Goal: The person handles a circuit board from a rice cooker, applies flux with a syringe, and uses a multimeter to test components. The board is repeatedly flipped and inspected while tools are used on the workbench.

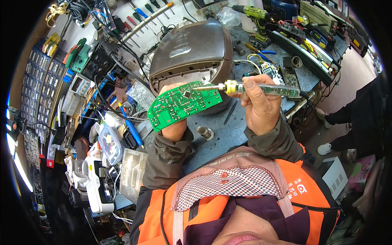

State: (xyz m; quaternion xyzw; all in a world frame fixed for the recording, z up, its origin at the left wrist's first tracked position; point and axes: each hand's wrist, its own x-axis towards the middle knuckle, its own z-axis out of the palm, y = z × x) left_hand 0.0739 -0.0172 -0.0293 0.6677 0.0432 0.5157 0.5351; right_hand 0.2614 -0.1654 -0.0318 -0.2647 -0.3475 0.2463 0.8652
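Note:
My left hand (174, 128) holds a green printed circuit board (183, 105) from behind, tilted, with its component side up; most of the fingers are hidden beneath it. In my right hand (260, 104) is a soldering iron with a clear handle (263, 89). Its metal tip lies over the upper part of the board, near a square chip (186, 94); whether it touches cannot be told. Behind the board stands a brown Supor appliance (190, 46), its front panel opening (190, 75) exposed. A metal cylinder (204, 133) stands on the blue-grey bench (220, 137) below the hands.
Tweezers (231, 112) lie right of the cylinder. A green cordless drill (257, 20), pliers (268, 52) and another circuit board (271, 72) are at the back right. A blue pen-like tool (132, 130), plastic boxes (110, 144) and cables crowd the left. A person's legs (346, 113) show at right.

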